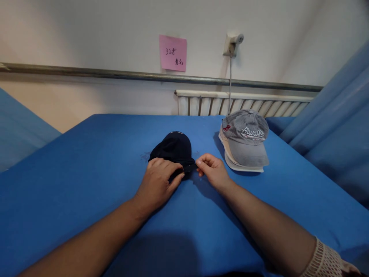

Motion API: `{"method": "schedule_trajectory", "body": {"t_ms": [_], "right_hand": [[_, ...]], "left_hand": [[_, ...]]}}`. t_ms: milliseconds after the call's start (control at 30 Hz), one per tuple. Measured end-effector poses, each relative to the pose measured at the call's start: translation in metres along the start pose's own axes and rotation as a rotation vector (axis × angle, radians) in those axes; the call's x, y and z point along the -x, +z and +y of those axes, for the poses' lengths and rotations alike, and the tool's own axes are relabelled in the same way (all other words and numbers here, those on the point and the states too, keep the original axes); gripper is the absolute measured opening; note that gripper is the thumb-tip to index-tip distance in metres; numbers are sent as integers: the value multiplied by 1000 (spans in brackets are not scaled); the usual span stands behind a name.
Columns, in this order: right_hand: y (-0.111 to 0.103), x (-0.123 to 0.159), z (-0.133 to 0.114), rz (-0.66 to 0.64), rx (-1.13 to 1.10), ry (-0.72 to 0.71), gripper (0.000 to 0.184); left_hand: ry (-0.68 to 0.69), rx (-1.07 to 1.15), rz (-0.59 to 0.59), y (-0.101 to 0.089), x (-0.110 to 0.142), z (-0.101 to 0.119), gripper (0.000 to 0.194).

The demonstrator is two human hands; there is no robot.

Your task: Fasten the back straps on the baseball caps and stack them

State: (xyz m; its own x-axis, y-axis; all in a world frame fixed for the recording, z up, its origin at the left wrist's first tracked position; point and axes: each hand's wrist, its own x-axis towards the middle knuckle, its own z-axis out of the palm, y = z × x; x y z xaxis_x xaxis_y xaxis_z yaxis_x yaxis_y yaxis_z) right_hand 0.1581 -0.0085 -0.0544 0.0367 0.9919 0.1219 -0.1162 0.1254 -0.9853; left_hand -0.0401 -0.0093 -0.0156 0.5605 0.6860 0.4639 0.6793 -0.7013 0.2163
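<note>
Lettering (176,132) on dark cap (174,148) illegible.

Both hands (184,170) grip the dark cap (173,147) beside stacked caps (245,140) on a blue surface (95,169).

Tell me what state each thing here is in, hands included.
Left hand: gripping dark cap
Right hand: pinching strap
Dark cap: lying on the table
Strap: held, fastening unclear
Gray cap: stacked on top
Pale caps: stacked beneath
Note: stuck to wall
</note>
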Motion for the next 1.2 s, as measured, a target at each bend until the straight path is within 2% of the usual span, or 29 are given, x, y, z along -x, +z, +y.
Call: {"method": "schedule_trajectory", "body": {"t_ms": [100, 167, 233, 267, 367, 433, 533, 667, 833, 1033, 1200], "right_hand": [[-3, -2, 5, 17, 54, 5, 31], [-4, -1, 5, 61, 132, -52, 25], [-4, 2, 2, 114, 280, -227, 20], [-4, 4, -1, 116, 376, -352, 24], [1, 13, -13, -53, 666, -697, 47], [5, 18, -19, -170, 798, -803, 50], [11, 20, -20, -211, 900, -849, 40], [11, 18, -18, -196, 884, -850, 32], [6, 15, -18, -232, 847, -923, 30], [4, 16, -17, -155, 839, -921, 24], [5, 18, -17, -101, 853, -941, 22]], "left_hand": [[0, -13, 16, -1, 0, -1, 16], [-15, 17, 19, -2, -1, -2, 18], [-60, 69, 28, -4, -2, -3, 20], [-95, 99, 32, -6, -3, -3, 22], [-219, 213, 14, -12, -4, 0, 24], [-283, 301, -26, -16, -4, 5, 24], [-324, 382, -61, -20, -3, 11, 24], [-303, 353, -52, -20, -1, 13, 22], [-157, 215, 24, -15, 3, 10, 20], [37, 105, 172, -10, 7, 9, 32], [109, 67, 196, -10, 4, 9, 14]]}}
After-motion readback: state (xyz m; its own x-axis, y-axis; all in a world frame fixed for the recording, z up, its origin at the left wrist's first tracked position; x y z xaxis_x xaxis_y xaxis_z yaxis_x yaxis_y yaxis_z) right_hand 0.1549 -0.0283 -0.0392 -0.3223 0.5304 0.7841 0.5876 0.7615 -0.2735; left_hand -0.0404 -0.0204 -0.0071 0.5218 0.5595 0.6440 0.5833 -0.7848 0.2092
